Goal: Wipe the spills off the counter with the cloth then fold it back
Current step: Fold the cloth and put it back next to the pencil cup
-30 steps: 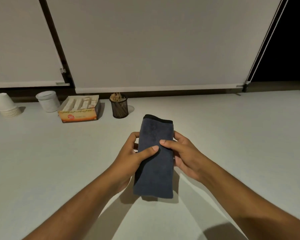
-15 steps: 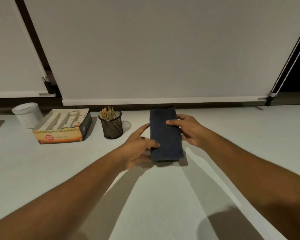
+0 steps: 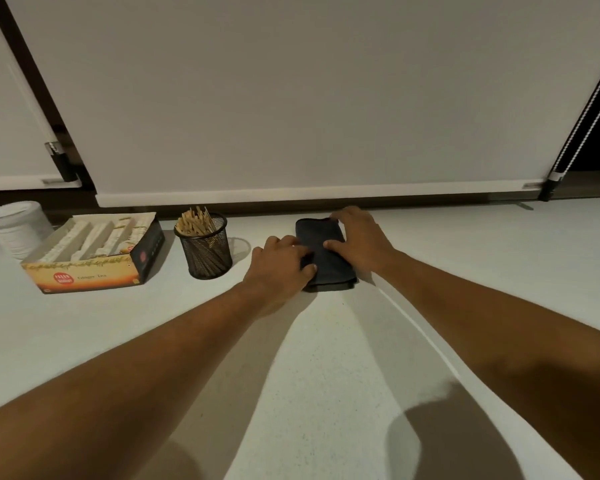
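Observation:
A dark blue cloth [image 3: 329, 268], folded into a narrow rectangle, lies flat on the white counter [image 3: 326, 358] close to the back wall. My left hand [image 3: 279, 268] grips its left edge, thumb on top of the near corner. My right hand [image 3: 359, 240] lies palm down over the cloth's right and far side, thumb pressing on the top. Both arms are stretched far forward. No spill shows on the counter surface.
Left of the cloth stands a black mesh cup of wooden sticks [image 3: 205, 245]. Further left lie an open tea-bag box [image 3: 94, 254] and a white lidded tub [image 3: 16, 228]. Lowered roller blinds [image 3: 291, 98] close off the back, with a bead cord [image 3: 582, 116] at right.
Both hands have carried the folded cloth away from me toward the back wall and set it flat on the counter beside the mesh cup. The camera has tilted and moved forward.

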`<state>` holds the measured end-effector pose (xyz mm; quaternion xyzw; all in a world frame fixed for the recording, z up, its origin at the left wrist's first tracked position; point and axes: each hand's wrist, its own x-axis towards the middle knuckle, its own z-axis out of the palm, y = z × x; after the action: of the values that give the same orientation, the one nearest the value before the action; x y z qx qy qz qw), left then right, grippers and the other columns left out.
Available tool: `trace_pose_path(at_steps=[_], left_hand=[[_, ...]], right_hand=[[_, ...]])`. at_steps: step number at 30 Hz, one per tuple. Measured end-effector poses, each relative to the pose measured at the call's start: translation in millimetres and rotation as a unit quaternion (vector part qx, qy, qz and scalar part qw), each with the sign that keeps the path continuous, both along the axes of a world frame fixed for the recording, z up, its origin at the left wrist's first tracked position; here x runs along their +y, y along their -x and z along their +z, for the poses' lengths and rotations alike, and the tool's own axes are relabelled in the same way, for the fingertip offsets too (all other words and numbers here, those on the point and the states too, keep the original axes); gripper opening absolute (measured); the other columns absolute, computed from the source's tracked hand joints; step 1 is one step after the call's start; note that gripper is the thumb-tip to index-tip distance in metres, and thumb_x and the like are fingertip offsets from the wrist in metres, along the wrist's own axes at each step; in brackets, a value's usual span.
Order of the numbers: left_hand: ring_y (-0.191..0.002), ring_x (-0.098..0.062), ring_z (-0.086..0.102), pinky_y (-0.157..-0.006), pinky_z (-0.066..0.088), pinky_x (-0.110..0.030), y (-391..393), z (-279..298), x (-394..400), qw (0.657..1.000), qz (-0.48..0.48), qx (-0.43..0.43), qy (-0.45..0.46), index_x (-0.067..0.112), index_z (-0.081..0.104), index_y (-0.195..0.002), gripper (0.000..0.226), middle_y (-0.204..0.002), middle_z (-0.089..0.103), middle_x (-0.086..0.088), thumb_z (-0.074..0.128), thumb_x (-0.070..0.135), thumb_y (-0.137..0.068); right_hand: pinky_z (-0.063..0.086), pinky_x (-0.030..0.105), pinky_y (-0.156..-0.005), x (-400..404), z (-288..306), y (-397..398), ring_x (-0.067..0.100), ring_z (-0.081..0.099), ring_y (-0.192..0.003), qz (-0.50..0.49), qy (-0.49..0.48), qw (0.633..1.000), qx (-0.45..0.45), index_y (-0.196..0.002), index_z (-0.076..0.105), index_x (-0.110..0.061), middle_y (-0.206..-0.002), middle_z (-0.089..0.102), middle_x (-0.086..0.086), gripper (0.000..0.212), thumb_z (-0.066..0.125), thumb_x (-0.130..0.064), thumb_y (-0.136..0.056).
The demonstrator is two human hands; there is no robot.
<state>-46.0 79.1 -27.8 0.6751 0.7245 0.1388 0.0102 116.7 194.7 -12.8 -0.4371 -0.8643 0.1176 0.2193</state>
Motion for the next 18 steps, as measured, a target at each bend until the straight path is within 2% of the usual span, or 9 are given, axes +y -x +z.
trace_pose_path(at_steps=[2, 3, 6, 9, 13, 16, 18], left_hand=[[-0.150, -0.031, 0.039, -0.116, 0.035, -0.055, 4, -6, 0, 0.998, -0.032, 0.038, 0.029, 0.026, 0.045, -0.160, 0.055, -0.167, 0.043, -0.004, 0.035, 0.046, -0.109], [-0.157, -0.032, 0.031, -0.122, 0.029, -0.057, 5, -9, 1, 0.997, -0.040, 0.045, 0.053, 0.025, 0.036, -0.165, 0.058, -0.173, 0.034, -0.004, 0.029, 0.045, -0.111], [-0.165, -0.034, 0.013, -0.130, 0.015, -0.061, 6, -13, 4, 0.991, -0.051, 0.090, 0.081, 0.023, 0.019, -0.170, 0.062, -0.180, 0.018, -0.005, 0.018, 0.045, -0.112], [-0.167, -0.033, 0.009, -0.132, 0.010, -0.059, 3, -11, 11, 0.990, -0.053, 0.101, 0.087, 0.022, 0.015, -0.171, 0.063, -0.180, 0.015, -0.005, 0.016, 0.045, -0.113], [-0.166, -0.035, 0.010, -0.131, 0.011, -0.059, 2, -9, 19, 0.985, -0.057, 0.134, 0.091, 0.020, 0.014, -0.171, 0.062, -0.180, 0.014, -0.008, 0.020, 0.043, -0.114], [-0.166, -0.038, 0.010, -0.132, 0.014, -0.060, 1, -7, 14, 0.979, -0.066, 0.167, 0.094, 0.018, 0.013, -0.171, 0.062, -0.180, 0.012, -0.011, 0.023, 0.042, -0.114], [-0.167, -0.034, 0.010, -0.134, 0.013, -0.056, 1, -2, 7, 0.989, -0.050, 0.121, 0.072, 0.017, 0.009, -0.171, 0.063, -0.181, 0.010, -0.010, 0.020, 0.042, -0.114]], right_hand=[[0.052, 0.043, -0.098, -10, -2, -9, 0.029, 0.065, -0.116, 0.073, -0.021, 0.995, -0.067, -0.132, 0.066, -0.018, -0.131, 0.067, 0.007, 0.041, 0.065, -0.045, -0.100], [0.051, 0.045, -0.098, -13, -6, -11, 0.029, 0.065, -0.116, 0.094, -0.018, 0.990, -0.107, -0.133, 0.066, -0.018, -0.132, 0.067, 0.007, 0.042, 0.057, -0.048, -0.104], [0.034, 0.052, -0.119, -14, -20, -17, 0.029, 0.048, -0.144, 0.082, 0.004, 0.980, -0.181, -0.155, 0.047, -0.019, -0.162, 0.047, 0.006, 0.056, 0.038, -0.051, -0.111], [0.019, 0.058, -0.125, -4, -24, -17, 0.027, 0.035, -0.153, 0.070, 0.011, 0.980, -0.184, -0.161, 0.037, -0.022, -0.170, 0.036, 0.005, 0.059, 0.031, -0.053, -0.112], [0.020, 0.061, -0.123, 5, -30, -15, 0.027, 0.041, -0.149, 0.058, 0.000, 0.983, -0.176, -0.158, 0.040, -0.023, -0.165, 0.043, 0.005, 0.056, 0.031, -0.052, -0.111], [0.017, 0.062, -0.124, 2, -29, -17, 0.028, 0.035, -0.153, 0.060, 0.014, 0.981, -0.183, -0.161, 0.036, -0.023, -0.169, 0.037, 0.005, 0.059, 0.028, -0.054, -0.111], [0.015, 0.061, -0.125, -3, -25, -19, 0.027, 0.028, -0.158, 0.055, 0.009, 0.988, -0.144, -0.164, 0.031, -0.025, -0.173, 0.028, 0.003, 0.061, 0.024, -0.055, -0.111]])
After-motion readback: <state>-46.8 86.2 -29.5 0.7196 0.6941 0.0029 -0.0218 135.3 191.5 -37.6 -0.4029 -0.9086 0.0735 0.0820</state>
